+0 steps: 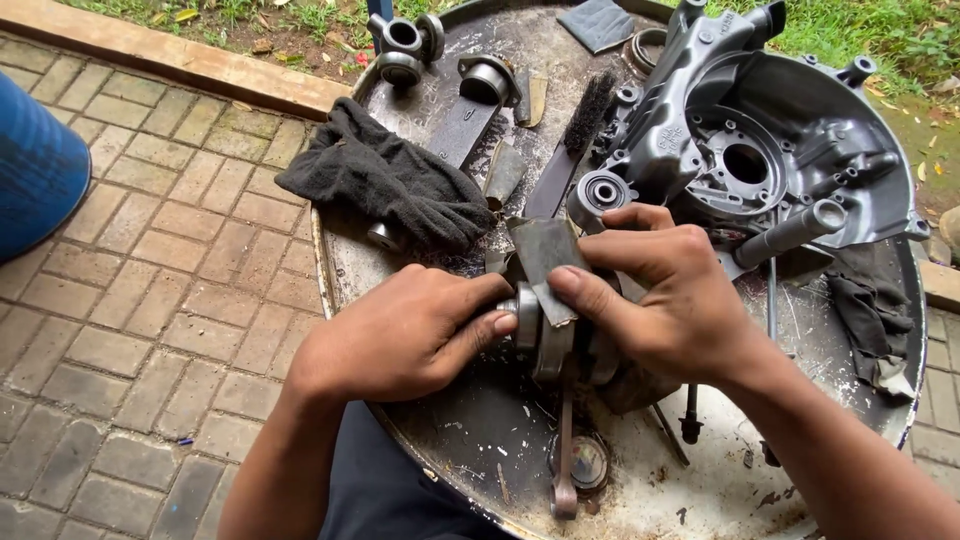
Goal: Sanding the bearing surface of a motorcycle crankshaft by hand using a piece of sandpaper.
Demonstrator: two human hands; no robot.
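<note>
My left hand [410, 330] grips a small round metal part [527, 316] at the middle of the round metal work surface [470, 430]. Pressed against that part by my right hand [660, 300] is a strip of dark sandpaper [545, 255], thumb and fingers pinching it over the metal. A connecting rod [565, 440] hangs down below the two hands. The rest of the held part is hidden behind my fingers.
A dark engine casing [760, 150] fills the back right. A black rag [390, 180] drapes over the left rim, a brush [588, 112] and bearings [487, 80] lie behind, another rag [875, 310] at right. A blue drum [35, 165] stands on the brick paving [150, 300] at left.
</note>
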